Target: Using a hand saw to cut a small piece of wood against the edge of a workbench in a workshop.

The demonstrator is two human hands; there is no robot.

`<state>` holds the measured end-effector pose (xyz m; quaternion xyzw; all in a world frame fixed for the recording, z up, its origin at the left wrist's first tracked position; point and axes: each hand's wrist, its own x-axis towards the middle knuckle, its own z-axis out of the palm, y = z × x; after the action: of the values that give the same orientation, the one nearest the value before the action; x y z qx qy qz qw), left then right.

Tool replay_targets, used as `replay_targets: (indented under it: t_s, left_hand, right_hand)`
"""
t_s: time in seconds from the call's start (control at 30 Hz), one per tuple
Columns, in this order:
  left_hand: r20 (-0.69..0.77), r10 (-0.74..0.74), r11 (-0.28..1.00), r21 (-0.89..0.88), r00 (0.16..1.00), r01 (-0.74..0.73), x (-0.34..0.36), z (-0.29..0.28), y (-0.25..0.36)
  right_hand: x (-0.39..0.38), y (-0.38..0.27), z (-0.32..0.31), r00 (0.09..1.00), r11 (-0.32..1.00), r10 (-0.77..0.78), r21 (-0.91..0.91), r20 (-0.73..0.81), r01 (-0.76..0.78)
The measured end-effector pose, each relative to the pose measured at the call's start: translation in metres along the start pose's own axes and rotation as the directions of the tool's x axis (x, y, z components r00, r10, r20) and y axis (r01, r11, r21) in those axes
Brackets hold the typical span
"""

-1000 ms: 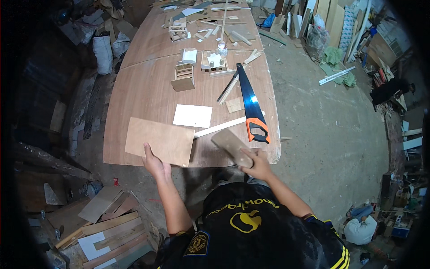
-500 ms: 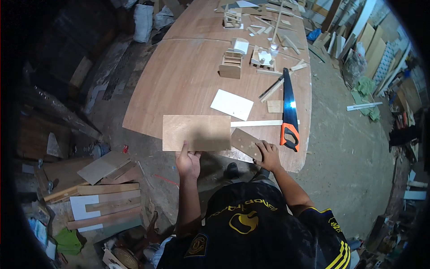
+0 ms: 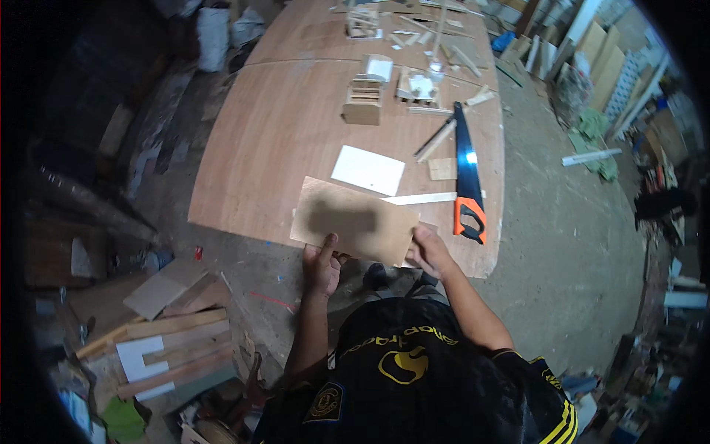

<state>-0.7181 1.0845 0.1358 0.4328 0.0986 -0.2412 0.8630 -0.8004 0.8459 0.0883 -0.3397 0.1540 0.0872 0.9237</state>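
Note:
A rectangular plywood board [image 3: 355,222] is held up over the table's near edge, tilted with its right end lower. My left hand [image 3: 322,270] grips its lower edge, thumb on top and fingers underneath. At the board's right end my right hand [image 3: 431,251] is closed on the edge, its fingertips partly hidden. The smaller brown piece seen earlier in this hand is mostly or wholly out of sight behind the board. Just beyond lie a white rectangular panel [image 3: 367,171] and a pale narrow strip [image 3: 421,198]. To the right rests a handsaw [image 3: 464,155] with an orange and black handle.
Small wooden assemblies [image 3: 362,101] stand farther back on the large table [image 3: 251,155], among several scattered offcuts [image 3: 466,61]. A small square of wood [image 3: 442,169] lies beside the saw. Stacked boards [image 3: 170,285] sit on the floor at left; debris lines the right wall.
The plywood board has turned clockwise and shifted right. My right hand has come off the table up to the board's right end, and the brown piece it held has gone behind the board.

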Motion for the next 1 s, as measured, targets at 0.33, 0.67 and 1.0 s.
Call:
replay_targets:
  t_s: [0.33,0.67,1.0]
  left_hand:
    - [0.129,0.022,0.957,0.284,0.991,-0.058,0.055,0.040,0.007]
    - [0.170,-0.226,0.544,0.839,0.959,-0.021,0.057,0.067,-0.007]
    - [0.235,-0.111,0.820,0.571,0.966,-0.045,0.058,0.036,-0.027]
  right_hand:
    - [-0.064,-0.054,0.002,0.921,0.883,-0.267,-0.455,-0.285,0.115]
    - [-0.075,-0.062,-0.017,0.862,0.802,-0.393,-0.578,-0.321,0.150]
    - [-0.066,-0.063,-0.026,0.859,0.939,-0.334,-0.215,-0.388,0.268]
